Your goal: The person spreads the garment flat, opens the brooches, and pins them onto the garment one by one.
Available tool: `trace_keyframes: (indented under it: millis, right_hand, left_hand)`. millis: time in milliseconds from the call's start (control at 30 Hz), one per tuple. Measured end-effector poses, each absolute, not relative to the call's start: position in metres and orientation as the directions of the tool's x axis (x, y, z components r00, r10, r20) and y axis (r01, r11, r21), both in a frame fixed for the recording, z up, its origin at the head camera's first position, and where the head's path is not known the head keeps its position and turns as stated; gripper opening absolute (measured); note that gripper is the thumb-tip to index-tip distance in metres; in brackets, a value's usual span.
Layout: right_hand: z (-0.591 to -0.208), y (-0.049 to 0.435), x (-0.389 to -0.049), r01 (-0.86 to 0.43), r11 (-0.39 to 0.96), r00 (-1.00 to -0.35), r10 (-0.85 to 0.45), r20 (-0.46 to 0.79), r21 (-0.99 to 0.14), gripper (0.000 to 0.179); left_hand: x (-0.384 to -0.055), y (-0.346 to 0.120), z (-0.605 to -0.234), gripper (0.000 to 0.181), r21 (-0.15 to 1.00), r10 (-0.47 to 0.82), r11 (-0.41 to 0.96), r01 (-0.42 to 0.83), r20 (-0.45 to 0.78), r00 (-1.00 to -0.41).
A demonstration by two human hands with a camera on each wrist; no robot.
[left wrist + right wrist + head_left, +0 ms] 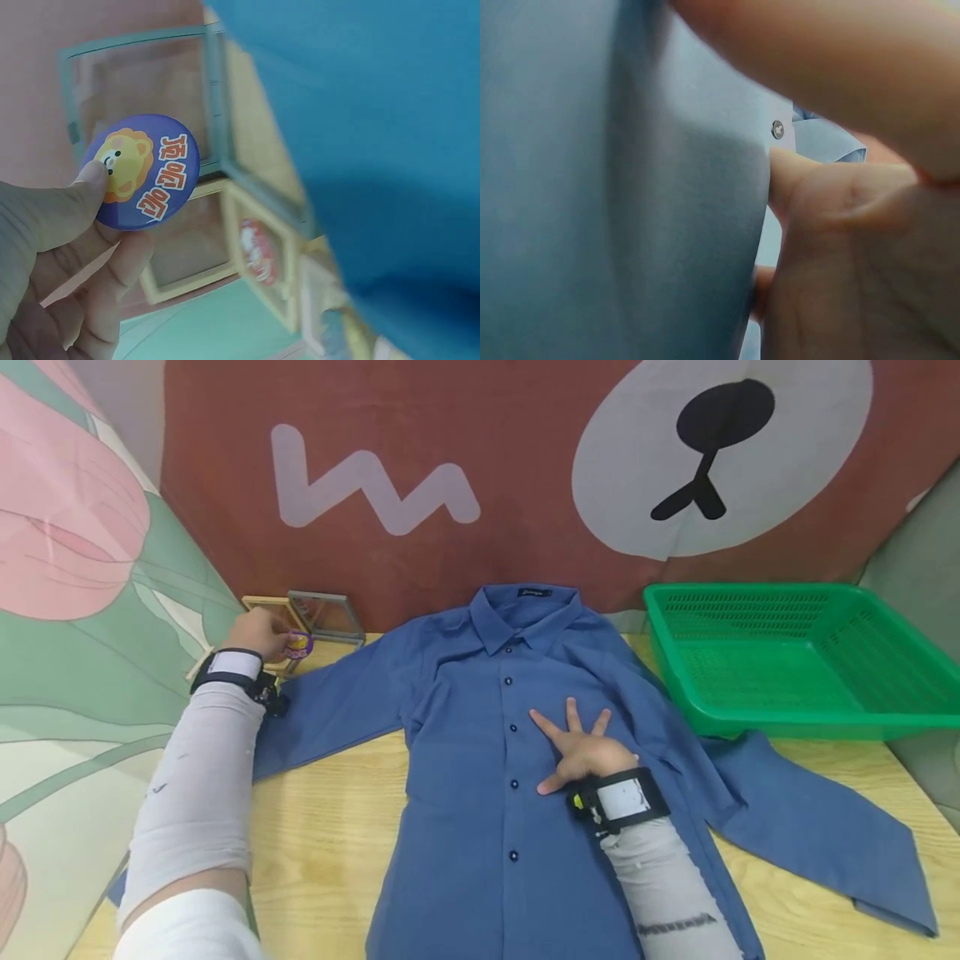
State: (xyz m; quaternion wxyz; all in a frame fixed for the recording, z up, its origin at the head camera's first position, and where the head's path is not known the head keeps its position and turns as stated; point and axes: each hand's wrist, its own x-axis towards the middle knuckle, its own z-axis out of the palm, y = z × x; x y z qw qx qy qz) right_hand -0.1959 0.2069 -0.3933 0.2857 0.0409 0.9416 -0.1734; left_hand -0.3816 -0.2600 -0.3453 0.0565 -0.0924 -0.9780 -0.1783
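Observation:
My left hand [255,633] pinches a round purple pin badge [166,154] between thumb and fingers. The badge carries a yellow lion face and red-and-white lettering. Just behind it stand a grey folding frame [354,614] and a light wooden frame [258,601]. In the left wrist view, a red badge [259,251] shows in one panel of the wooden frame. A buttoned blue shirt [457,777] lies spread face up on the table, collar at the far side. My right hand [592,753] rests on its front, fingers spread, right of the button row.
A green plastic basket [780,718] stands at the back right, close to the shirt's sleeve [832,827]. Behind the wooden table [322,860] hangs a brown cloth [525,468] with a bear face, and a flowered cloth [75,677] lines the left side.

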Motion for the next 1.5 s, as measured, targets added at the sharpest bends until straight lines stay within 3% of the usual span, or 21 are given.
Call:
trace_keyframes:
  millis: [333,567,667,900,1033,1267,1500]
  right_hand:
    - [-0.392,0.205,-0.199,0.162,0.938,-0.837,-0.033,-0.546,-0.306,0.119]
    - [-0.393,0.208,-0.198,0.15,0.94,-0.834,-0.047,-0.55,-0.307,0.118]
    - [-0.393,0.209,-0.197,0.152,0.939,-0.834,-0.047,-0.55,-0.31,0.118]
    - [-0.393,0.21,-0.197,0.145,0.942,-0.834,-0.048,-0.55,-0.302,0.118]
    - [-0.392,0.208,-0.198,0.135,0.943,-0.837,-0.055,-0.545,-0.303,0.117]
    - [-0.392,0.206,-0.199,0.132,0.945,-0.836,-0.056,-0.546,-0.3,0.118]
    - [-0.393,0.205,-0.2,0.148,0.941,-0.832,-0.047,-0.553,-0.304,0.117]
  left_hand:
    - [-0.337,-0.256,-0.299,0.03,0.388,0.119,0.895,0.221,0.271,-0.955]
    - [-0.305,-0.225,-0.278,0.022,0.335,0.213,0.882,0.333,0.348,-0.913]
    - [-0.293,-0.211,-0.274,0.021,0.341,0.258,0.857,0.387,0.367,-0.894]
    - [-0.27,-0.184,-0.279,0.023,0.486,0.251,0.749,0.451,0.422,-0.871]
    - [-0.263,-0.171,-0.285,0.02,0.483,0.276,0.702,0.523,0.493,-0.825]
    - [-0.249,-0.143,-0.29,0.016,0.546,0.224,0.616,0.567,0.569,-0.791]
    - [-0.23,-0.117,-0.284,0.015,0.549,0.252,0.54,0.638,0.618,-0.745]
